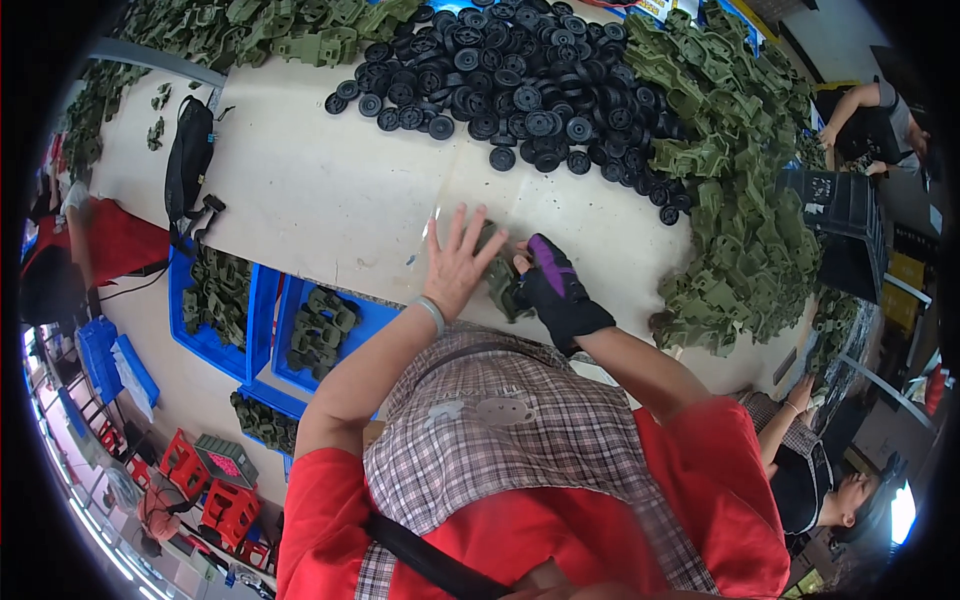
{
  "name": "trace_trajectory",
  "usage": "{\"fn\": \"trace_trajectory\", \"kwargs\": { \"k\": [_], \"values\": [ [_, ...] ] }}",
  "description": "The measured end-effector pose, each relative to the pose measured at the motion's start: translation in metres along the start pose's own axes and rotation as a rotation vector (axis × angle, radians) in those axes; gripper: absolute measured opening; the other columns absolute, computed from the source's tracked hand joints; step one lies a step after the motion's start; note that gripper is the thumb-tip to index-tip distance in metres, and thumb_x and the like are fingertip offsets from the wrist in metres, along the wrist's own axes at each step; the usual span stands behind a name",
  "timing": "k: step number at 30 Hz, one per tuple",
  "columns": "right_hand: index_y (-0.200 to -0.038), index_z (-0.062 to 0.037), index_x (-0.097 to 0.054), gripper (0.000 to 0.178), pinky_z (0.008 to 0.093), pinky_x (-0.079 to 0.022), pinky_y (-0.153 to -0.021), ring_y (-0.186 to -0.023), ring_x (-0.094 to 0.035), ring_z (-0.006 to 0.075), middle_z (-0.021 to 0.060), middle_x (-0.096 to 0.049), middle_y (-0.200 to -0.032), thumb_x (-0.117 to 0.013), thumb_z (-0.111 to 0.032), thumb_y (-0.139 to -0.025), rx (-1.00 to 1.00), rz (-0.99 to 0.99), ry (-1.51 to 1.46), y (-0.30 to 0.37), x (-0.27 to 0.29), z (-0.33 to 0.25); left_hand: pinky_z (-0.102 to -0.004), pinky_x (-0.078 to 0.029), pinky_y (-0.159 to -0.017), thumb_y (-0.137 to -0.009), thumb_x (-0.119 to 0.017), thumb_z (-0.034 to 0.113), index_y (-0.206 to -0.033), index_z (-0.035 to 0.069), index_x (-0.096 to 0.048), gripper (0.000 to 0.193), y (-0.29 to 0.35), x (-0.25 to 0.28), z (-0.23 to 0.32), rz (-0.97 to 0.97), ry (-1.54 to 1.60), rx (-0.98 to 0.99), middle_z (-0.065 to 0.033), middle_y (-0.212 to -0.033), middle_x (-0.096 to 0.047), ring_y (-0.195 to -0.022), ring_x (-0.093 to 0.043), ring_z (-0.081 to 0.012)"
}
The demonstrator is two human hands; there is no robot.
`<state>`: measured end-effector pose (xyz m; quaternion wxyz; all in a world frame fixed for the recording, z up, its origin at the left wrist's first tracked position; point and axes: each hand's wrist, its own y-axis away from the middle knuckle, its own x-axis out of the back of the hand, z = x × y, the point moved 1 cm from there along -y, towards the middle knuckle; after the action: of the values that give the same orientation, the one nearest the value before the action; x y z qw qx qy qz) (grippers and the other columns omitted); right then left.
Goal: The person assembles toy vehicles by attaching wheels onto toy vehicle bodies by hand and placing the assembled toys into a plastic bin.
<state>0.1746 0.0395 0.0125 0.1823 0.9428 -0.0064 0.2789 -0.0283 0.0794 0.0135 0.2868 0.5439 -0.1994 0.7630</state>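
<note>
My right hand (557, 290), in a black and purple fingerless glove, grips a dark green moulded plastic part (502, 284) near the table's front edge. My left hand (458, 266) is bare, with its fingers spread over the table just left of that part; its fingertips lie close to the part's upper end. A band circles the left wrist. Beyond both hands lies a big heap of small black toy wheels (528, 97), some loose along its near side.
Piles of green plastic parts (735, 200) cover the table's right side, and more (318, 45) lie at the back left. A black pouch with a strap (190, 160) rests at left. Blue bins (262, 325) of green parts stand below the table's left edge. Other people work at both sides.
</note>
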Motion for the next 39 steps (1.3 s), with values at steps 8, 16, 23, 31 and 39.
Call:
{"fn": "trace_trajectory", "kwargs": {
  "k": [8, 16, 23, 31, 39],
  "values": [
    [-0.135, -0.0005, -0.063, 0.055, 0.0487, -0.052, -0.100, -0.117, -0.064, 0.0388, 0.0195, -0.068, -0.121, -0.080, -0.032, -0.094, 0.388, 0.472, 0.421, -0.106, 0.049, -0.005, -0.0563, -0.036, -0.123, -0.085, -0.077, 0.002, -0.163, 0.005, -0.035, 0.088, 0.020, -0.008, -0.008, 0.273, 0.578, 0.472, -0.0250, -0.161, -0.038, -0.148, -0.040, -0.0457],
    [-0.125, -0.0014, -0.064, 0.052, 0.0483, -0.053, -0.093, -0.110, -0.066, 0.0376, 0.0186, -0.069, -0.114, -0.085, -0.032, -0.088, 0.263, 0.436, 0.546, -0.127, 0.036, -0.002, -0.0453, -0.053, -0.108, -0.086, -0.094, 0.019, -0.167, -0.001, -0.013, 0.116, 0.026, -0.044, 0.058, 0.256, 1.325, 0.859, -0.0237, -0.146, -0.052, -0.125, -0.061, -0.0333],
    [-0.127, -0.0039, -0.065, 0.045, 0.0428, -0.057, -0.081, -0.093, -0.069, 0.0318, 0.0153, -0.068, -0.107, -0.083, -0.017, -0.087, 0.157, 0.022, 0.084, -0.055, 0.063, -0.011, -0.0447, -0.053, -0.109, -0.084, -0.094, 0.020, -0.172, 0.007, 0.002, 0.131, 0.029, -0.049, 0.047, 0.098, 1.183, 0.680, -0.0297, -0.146, -0.060, -0.131, -0.064, -0.0411],
    [-0.131, -0.0093, -0.068, 0.048, 0.0497, -0.052, -0.098, -0.112, -0.065, 0.0390, 0.0159, -0.070, -0.117, -0.081, -0.016, -0.085, 0.533, -0.217, 0.377, -0.012, 0.067, -0.054, -0.0490, -0.052, -0.107, -0.086, -0.093, 0.042, -0.175, 0.017, 0.005, 0.135, 0.044, -0.068, 0.034, -0.115, 1.068, 0.427, -0.0313, -0.136, -0.062, -0.123, -0.065, -0.0448],
    [-0.131, -0.0118, -0.070, 0.049, 0.0497, -0.051, -0.099, -0.111, -0.065, 0.0385, 0.0151, -0.070, -0.119, -0.082, -0.021, -0.084, 0.518, -0.242, 0.508, -0.014, 0.067, -0.045, -0.0493, -0.052, -0.108, -0.085, -0.093, 0.044, -0.175, 0.017, 0.006, 0.137, 0.043, -0.069, 0.034, -0.127, 1.063, 0.435, -0.0319, -0.136, -0.062, -0.125, -0.064, -0.0459]
  ]
}}
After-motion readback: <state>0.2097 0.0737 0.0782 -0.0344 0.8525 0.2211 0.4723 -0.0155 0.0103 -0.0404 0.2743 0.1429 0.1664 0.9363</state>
